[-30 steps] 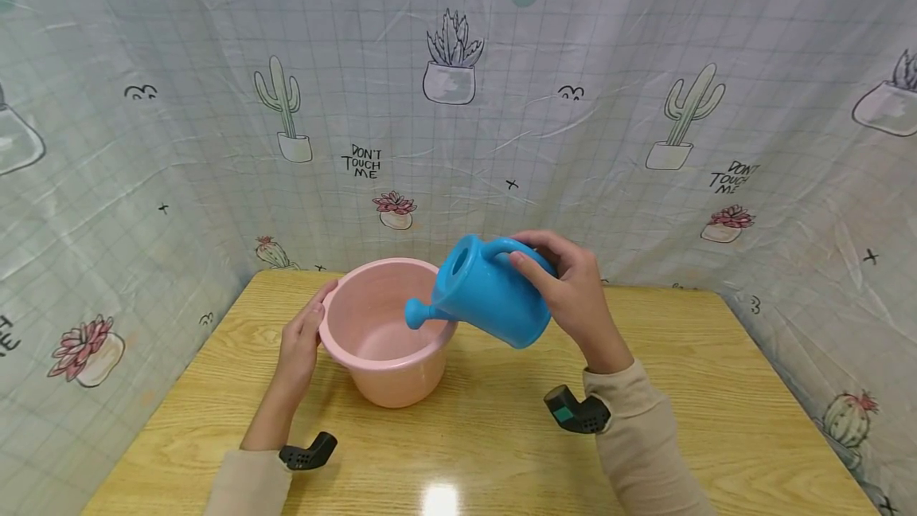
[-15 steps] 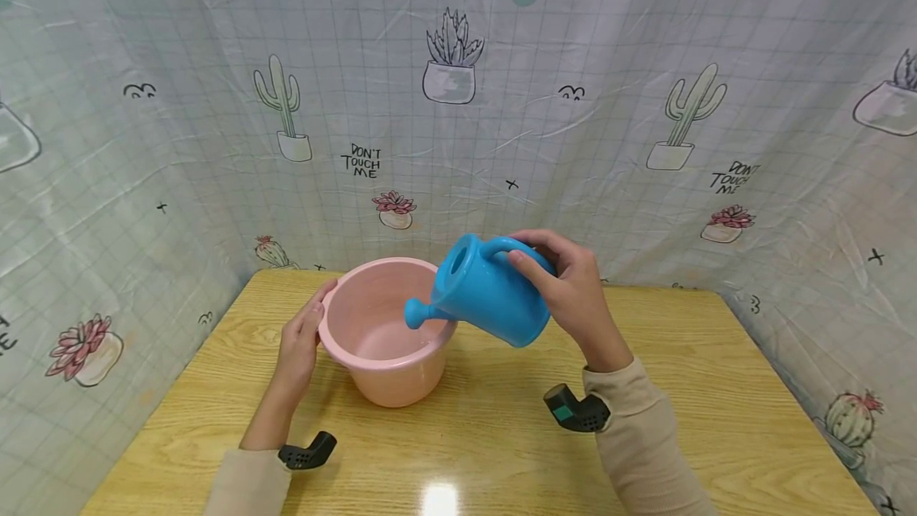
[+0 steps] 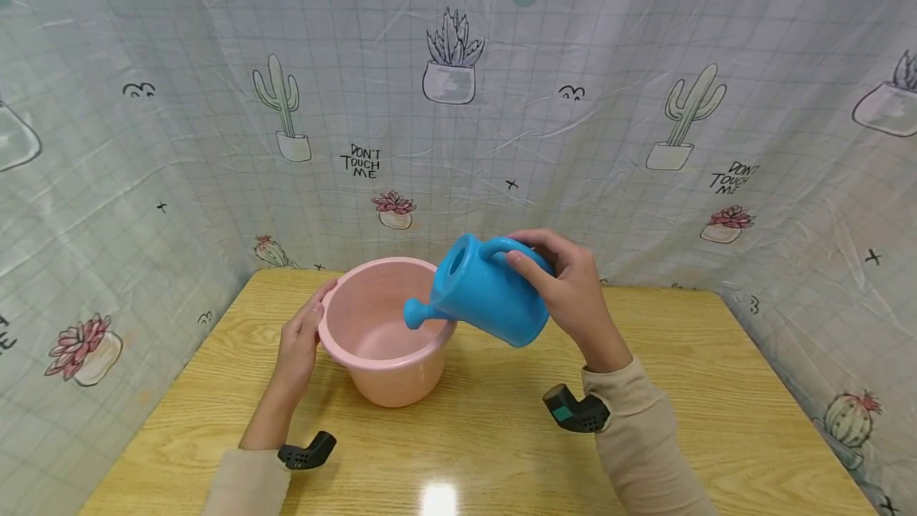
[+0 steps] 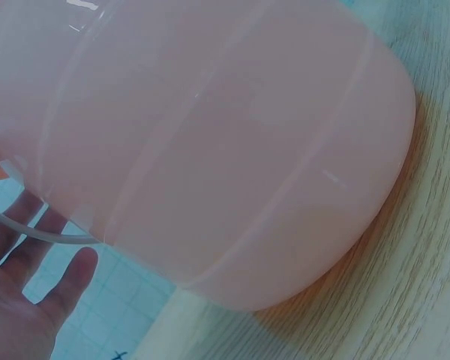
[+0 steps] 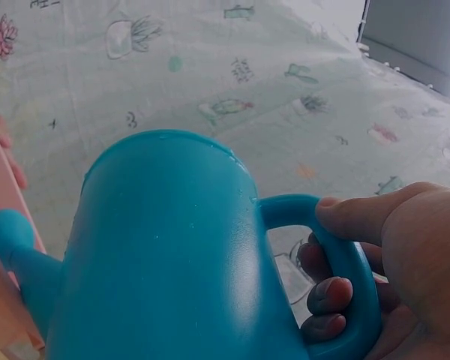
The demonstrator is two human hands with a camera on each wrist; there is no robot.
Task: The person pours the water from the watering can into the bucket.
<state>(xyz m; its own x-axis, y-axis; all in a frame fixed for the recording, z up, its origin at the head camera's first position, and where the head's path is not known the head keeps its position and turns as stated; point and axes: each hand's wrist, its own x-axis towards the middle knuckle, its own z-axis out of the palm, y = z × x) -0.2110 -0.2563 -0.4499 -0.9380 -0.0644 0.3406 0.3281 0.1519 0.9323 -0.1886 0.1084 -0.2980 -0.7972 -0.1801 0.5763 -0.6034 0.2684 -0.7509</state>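
Note:
A blue watering can (image 3: 494, 293) hangs tilted to the left, held by its handle in my right hand (image 3: 576, 289). In the right wrist view, the fingers (image 5: 330, 295) curl round the handle (image 5: 352, 285) and the thumb lies along its top. Its spout (image 3: 423, 313) reaches over the right rim of a pink basin (image 3: 394, 385), which stands upright. No stream from the spout can be made out. My left hand (image 3: 301, 337) rests against the basin's left rim from outside, its fingers fairly straight. The left wrist view shows the basin's wall (image 4: 232, 150) close up.
The basin stands on a wood-grain table (image 3: 688, 388) that runs to both sides. A patterned plastic sheet (image 3: 501, 142) hangs behind it and at the sides. Small droplets dot the can's surface. Black wrist devices (image 3: 576, 411) sit on both sleeves.

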